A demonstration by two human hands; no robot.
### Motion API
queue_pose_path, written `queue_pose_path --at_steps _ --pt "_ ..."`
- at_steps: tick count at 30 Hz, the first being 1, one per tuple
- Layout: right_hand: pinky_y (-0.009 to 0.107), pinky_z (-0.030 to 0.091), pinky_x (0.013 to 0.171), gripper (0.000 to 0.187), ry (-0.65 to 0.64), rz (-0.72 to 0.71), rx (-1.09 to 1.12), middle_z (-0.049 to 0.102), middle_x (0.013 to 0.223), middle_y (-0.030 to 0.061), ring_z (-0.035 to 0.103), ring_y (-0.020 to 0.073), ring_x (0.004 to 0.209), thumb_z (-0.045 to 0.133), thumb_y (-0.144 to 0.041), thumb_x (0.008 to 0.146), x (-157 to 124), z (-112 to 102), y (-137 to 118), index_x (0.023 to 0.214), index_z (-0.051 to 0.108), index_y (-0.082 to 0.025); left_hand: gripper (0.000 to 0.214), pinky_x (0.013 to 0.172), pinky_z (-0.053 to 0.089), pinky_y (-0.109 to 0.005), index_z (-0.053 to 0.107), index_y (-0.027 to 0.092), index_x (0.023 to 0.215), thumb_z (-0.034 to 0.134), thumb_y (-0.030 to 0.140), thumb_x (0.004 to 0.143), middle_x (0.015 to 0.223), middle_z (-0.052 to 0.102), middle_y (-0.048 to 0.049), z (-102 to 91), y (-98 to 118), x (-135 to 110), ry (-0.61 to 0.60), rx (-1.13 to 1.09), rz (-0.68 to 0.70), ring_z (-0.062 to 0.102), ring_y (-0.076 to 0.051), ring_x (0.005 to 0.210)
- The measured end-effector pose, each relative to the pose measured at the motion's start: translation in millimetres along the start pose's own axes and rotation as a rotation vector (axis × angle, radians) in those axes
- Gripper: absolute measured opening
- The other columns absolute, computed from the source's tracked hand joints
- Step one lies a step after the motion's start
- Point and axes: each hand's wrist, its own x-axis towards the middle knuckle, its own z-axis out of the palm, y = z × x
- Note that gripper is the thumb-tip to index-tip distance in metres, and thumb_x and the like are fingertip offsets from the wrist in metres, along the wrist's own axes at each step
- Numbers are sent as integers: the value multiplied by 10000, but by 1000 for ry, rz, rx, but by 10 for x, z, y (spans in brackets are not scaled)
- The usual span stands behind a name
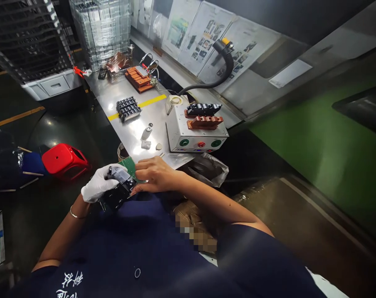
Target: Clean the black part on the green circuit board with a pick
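Note:
My left hand (pixel 97 184), in a white glove, is closed around a shiny black plastic part (pixel 122 177) held close to my body. My bare right hand (pixel 153 174) has its fingers curled over the right end of the same part, with the thumb at its lower edge. A flat green piece (pixel 129 165) shows behind the part, and I cannot tell whether the two are joined. On the metal table (pixel 125 136) beyond my hands are a small bottle (pixel 147 131), a little white block (pixel 146 145) and a pale round lump (pixel 159 146).
A white control box (pixel 183 142) with buttons bears brown fixtures (pixel 206 122) and a black part (pixel 204 109). Black parts (pixel 128 109) stand in rows farther left. Behind them sits an orange fixture (pixel 140 79). A red stool (pixel 63 160) is on the floor. A black hose (pixel 228 68) arches overhead.

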Motion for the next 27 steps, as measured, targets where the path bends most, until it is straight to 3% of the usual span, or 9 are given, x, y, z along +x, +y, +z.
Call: queue_pose_path --at_steps 7,13,17,22,27 --pt "246 224 545 566 -13 -15 -76 474 628 -4 421 101 609 398 -644 904 25 23 14 628 505 -162 516 731 486 -265 694 148 1028 813 450 627 903 690 -83 4 -60 5 18 -32 20 629 -188 800" --pt "249 217 538 537 131 -40 -187 500 648 7 410 109 607 427 -622 902 54 77 27 654 524 -156 511 768 489 -289 685 141 1031 763 501 677 929 691 -97 -21 -134 11 59 -42 80 631 -203 835" --pt "248 221 545 529 102 -34 -180 501 645 9 416 109 606 406 -596 923 72 81 17 651 515 -156 525 800 485 -286 679 150 1066 737 523 701 996 687 -106 -36 -185 31 62 -27 108 627 -209 892" --pt "248 215 537 563 28 58 -52 486 637 7 407 101 584 354 -625 927 62 91 18 645 487 -156 501 789 485 -267 688 157 1041 733 525 704 962 686 -85 -26 -161 39 56 -35 97 624 -189 861" --pt "240 237 523 604 -118 138 318 364 523 -39 325 73 505 434 -679 867 -10 113 75 545 378 -171 510 749 492 -270 690 152 1038 782 477 657 946 702 -94 -36 -41 14 80 72 11 635 -205 826"
